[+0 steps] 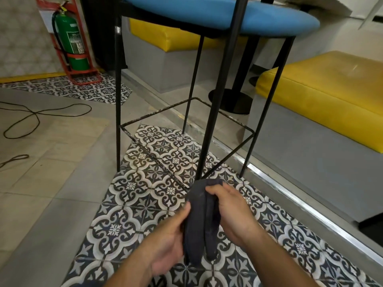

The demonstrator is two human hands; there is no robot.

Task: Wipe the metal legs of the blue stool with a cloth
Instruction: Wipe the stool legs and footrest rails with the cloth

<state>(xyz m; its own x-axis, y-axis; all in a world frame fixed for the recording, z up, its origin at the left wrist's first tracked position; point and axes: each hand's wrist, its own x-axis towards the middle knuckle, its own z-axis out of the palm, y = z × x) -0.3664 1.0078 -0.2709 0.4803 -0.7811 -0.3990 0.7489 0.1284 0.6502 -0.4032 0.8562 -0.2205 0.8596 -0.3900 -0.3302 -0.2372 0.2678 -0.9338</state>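
Observation:
The blue stool (219, 15) stands on patterned tiles, its seat at the top of the view on thin black metal legs joined by a scuffed footrest ring (149, 152). The near leg (215, 104) runs down the middle of the view. A dark grey cloth (200, 222) is wrapped around the bottom of that leg, hiding its foot. My right hand (232, 210) grips the cloth from the right, fingers curled over its top. My left hand (167, 239) holds the hanging part of the cloth from the left, thumb against it.
Yellow-cushioned benches (323, 96) on grey bases stand to the right and behind the stool. A round black table base (232, 100) sits behind it. A green fire extinguisher (72, 38) in a red stand is at the far left. A black cable (39, 117) loops across the floor at left.

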